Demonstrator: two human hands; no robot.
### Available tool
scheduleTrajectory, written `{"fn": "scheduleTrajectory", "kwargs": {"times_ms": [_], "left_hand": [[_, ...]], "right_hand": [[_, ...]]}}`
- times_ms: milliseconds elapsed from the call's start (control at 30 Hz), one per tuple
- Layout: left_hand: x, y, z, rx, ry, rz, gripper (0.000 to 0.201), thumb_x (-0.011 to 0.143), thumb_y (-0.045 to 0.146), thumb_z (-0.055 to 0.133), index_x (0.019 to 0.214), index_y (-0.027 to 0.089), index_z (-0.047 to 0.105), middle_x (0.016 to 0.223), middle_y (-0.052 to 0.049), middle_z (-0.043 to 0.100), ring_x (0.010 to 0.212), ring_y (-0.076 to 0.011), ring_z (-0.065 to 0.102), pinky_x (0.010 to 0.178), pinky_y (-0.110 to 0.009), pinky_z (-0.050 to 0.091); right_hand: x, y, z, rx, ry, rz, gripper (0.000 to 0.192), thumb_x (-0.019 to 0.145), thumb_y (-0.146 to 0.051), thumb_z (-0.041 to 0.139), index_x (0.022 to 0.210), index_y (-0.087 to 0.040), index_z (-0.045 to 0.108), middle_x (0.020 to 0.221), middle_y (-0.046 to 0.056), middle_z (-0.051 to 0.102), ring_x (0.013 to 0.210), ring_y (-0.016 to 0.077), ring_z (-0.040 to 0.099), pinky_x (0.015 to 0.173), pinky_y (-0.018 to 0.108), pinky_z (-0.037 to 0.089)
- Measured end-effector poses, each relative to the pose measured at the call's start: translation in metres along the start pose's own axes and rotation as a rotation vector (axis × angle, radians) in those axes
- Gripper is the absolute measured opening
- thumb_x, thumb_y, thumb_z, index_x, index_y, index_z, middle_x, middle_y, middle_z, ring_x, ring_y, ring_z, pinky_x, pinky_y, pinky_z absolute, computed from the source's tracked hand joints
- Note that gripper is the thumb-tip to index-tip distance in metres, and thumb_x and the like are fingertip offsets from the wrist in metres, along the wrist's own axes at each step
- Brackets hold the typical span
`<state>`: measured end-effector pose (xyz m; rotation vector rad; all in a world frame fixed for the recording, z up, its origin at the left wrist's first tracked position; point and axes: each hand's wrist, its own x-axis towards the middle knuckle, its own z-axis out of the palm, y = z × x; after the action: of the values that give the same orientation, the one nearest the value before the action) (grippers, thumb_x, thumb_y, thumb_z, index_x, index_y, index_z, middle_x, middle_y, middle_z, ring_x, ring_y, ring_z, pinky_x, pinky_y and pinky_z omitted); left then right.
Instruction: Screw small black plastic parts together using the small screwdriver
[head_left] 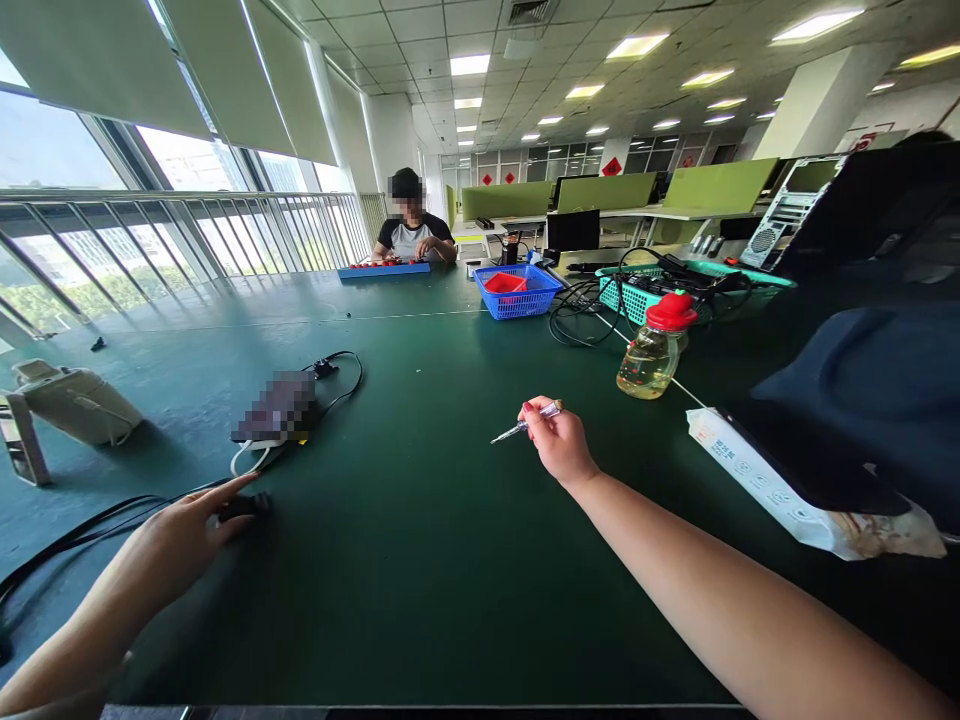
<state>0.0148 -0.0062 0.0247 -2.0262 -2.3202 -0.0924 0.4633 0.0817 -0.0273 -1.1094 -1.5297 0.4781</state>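
My right hand [556, 440] is closed around a small screwdriver [514, 431] with a clear handle. Its thin metal tip points left, just above the dark green table [420, 600]. At the left, my left hand [180, 530] is low over the table, index finger stretched out and thumb apart from it. A small black object [251, 506] lies between that thumb and index finger; I cannot make out its kind, and the other fingers are hidden. Just beyond the index fingertip are a white cable [251, 458] and a blurred, phone-like device [276, 408].
A bottle with a red lid [651, 350], a blue basket [517, 303] and a green basket [626, 300] with cables stand at the right back. A white packet [757, 480] lies under a dark device. Beige object [90, 405] at left. A person [411, 225] sits opposite.
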Motion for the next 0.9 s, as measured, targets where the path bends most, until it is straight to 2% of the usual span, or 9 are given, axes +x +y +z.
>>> {"fn": "scheduleTrajectory", "kwargs": {"times_ms": [67,133,267,333,400,500,600,700,900], "left_hand": [[-0.001,0.017,-0.009,0.009,0.02,0.008,0.056,0.083,0.05,0.042,0.129,0.024,0.062,0.111,-0.009,0.073,0.092,-0.0304,0.07,0.081,-0.042,0.054],[0.0,0.047,-0.019,-0.016,0.075,0.094,0.055,0.083,0.055,0.048,0.128,0.028,0.063,0.115,-0.008,0.071,0.096,-0.0304,0.069,0.081,-0.042,0.054],[0.017,0.14,-0.03,-0.139,0.135,0.425,0.051,0.086,0.051,0.057,0.132,0.03,0.059,0.12,-0.007,0.069,0.105,-0.0265,0.066,0.087,-0.038,0.052],[0.033,0.19,-0.026,-0.198,0.089,0.555,0.051,0.088,0.047,0.057,0.135,0.028,0.055,0.121,-0.008,0.068,0.106,-0.0244,0.065,0.09,-0.038,0.05],[0.051,0.233,-0.016,-0.226,0.032,0.615,0.044,0.089,0.043,0.058,0.129,0.024,0.059,0.117,-0.009,0.069,0.105,-0.0236,0.065,0.089,-0.038,0.049],[0.073,0.275,0.001,-0.213,-0.003,0.609,0.036,0.087,0.034,0.064,0.121,0.022,0.062,0.111,-0.01,0.071,0.102,-0.0253,0.066,0.086,-0.037,0.05],[0.085,0.288,0.018,-0.25,0.023,0.578,0.042,0.083,0.028,0.068,0.124,0.023,0.058,0.109,-0.009,0.071,0.101,-0.0266,0.066,0.085,-0.036,0.051],[0.088,0.284,0.032,-0.326,0.044,0.583,0.048,0.082,0.028,0.069,0.127,0.024,0.054,0.107,-0.008,0.071,0.102,-0.0266,0.066,0.087,-0.037,0.051],[0.093,0.273,0.05,-0.562,0.011,0.604,0.059,0.076,0.021,0.071,0.131,0.026,0.049,0.107,-0.003,0.072,0.102,-0.0239,0.063,0.093,-0.038,0.049]], "right_hand": [[0.0,-0.001,0.0,-0.006,0.012,-0.006,0.045,0.092,-0.059,0.044,0.073,-0.021,0.06,0.052,-0.002,0.05,0.046,0.0125,0.047,0.048,0.025,0.038],[0.0,-0.001,0.001,-0.013,0.022,-0.018,0.043,0.092,-0.056,0.045,0.075,-0.021,0.064,0.052,-0.002,0.052,0.047,0.013,0.05,0.049,0.025,0.04],[0.0,-0.001,-0.001,0.008,0.011,-0.04,0.033,0.091,-0.048,0.052,0.084,-0.021,0.071,0.063,0.002,0.065,0.056,0.0162,0.061,0.055,0.028,0.047],[0.001,-0.002,-0.003,0.004,-0.011,-0.073,0.026,0.089,-0.042,0.056,0.09,-0.022,0.073,0.076,0.005,0.072,0.066,0.0186,0.067,0.063,0.03,0.052],[0.004,-0.001,-0.006,-0.023,-0.02,-0.125,0.021,0.088,-0.037,0.059,0.093,-0.022,0.072,0.088,0.006,0.074,0.077,0.0202,0.069,0.071,0.032,0.053],[0.008,0.001,-0.01,-0.066,0.017,-0.172,0.019,0.088,-0.036,0.059,0.089,-0.022,0.07,0.087,0.006,0.074,0.078,0.0198,0.069,0.072,0.031,0.053],[0.01,0.002,-0.012,-0.103,0.057,-0.164,0.024,0.092,-0.038,0.055,0.079,-0.021,0.066,0.072,0.004,0.069,0.064,0.0169,0.065,0.06,0.027,0.05],[0.009,0.001,-0.012,-0.14,0.028,-0.18,0.031,0.095,-0.039,0.051,0.072,-0.021,0.063,0.064,0.002,0.066,0.059,0.0158,0.062,0.055,0.026,0.047],[0.008,-0.005,-0.008,-0.176,0.004,-0.325,0.028,0.096,-0.032,0.049,0.072,-0.023,0.061,0.066,0.002,0.066,0.063,0.0167,0.062,0.061,0.029,0.048]]}}
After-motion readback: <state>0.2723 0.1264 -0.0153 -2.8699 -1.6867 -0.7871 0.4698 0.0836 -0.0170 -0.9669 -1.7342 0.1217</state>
